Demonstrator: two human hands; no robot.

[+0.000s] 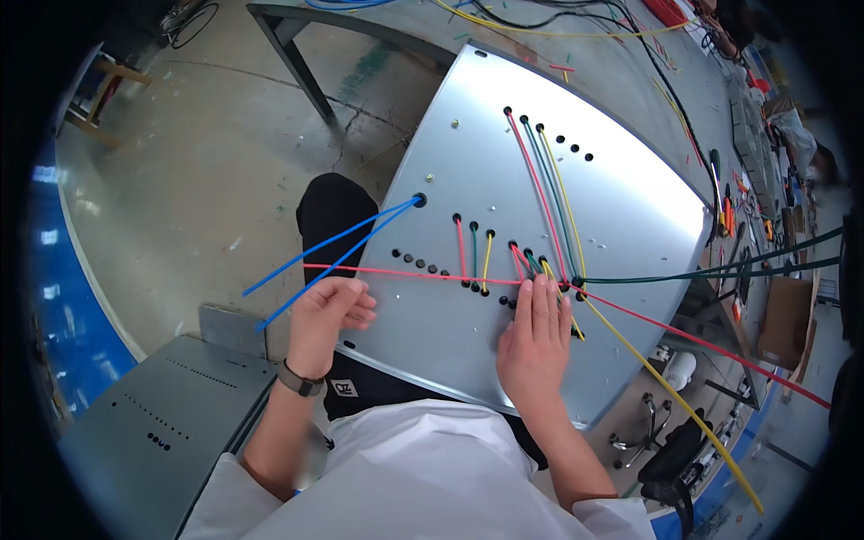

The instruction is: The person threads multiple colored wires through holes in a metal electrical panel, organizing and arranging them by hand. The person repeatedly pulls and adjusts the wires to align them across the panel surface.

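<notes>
1. The gray metal panel (621, 189) lay over our lap, by the desk (396, 18); a long red wire (405, 274) crossed it leftward from our right hand (534, 337).
2. Our right fingers were pressed together, flat on the panel; our left hand (326, 306) was curled just near the wire, and we couldn't tell whether it pinched anything.
3. We judged the step to be straightening that wire; the next move likely called for a sure left pinch.
4. Our black trousers (337, 202) bore a white patch (344, 388) with dark marks.
</notes>
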